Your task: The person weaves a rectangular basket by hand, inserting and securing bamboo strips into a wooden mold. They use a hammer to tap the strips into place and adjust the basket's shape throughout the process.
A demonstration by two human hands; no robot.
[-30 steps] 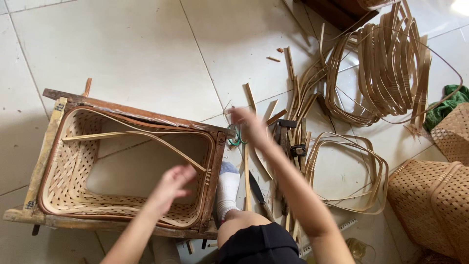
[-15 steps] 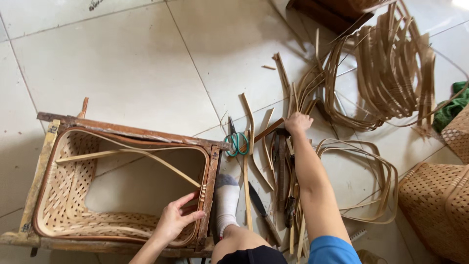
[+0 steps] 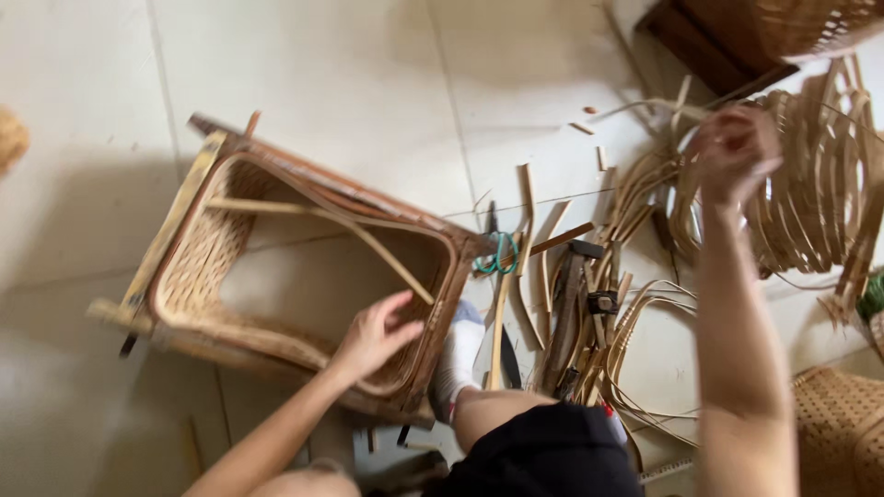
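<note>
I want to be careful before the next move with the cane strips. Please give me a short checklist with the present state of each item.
1. Left hand rests on the rim of the woven frame: ok.
2. Right hand has reached the coiled cane strips: ok.
3. Right hand's grip on a strip: cannot tell, the hand is blurred.
4. Floor beside the foot free of loose offcuts and tools: not ok.
5. Frame lies flat: not ok, it is tilted.
</note>
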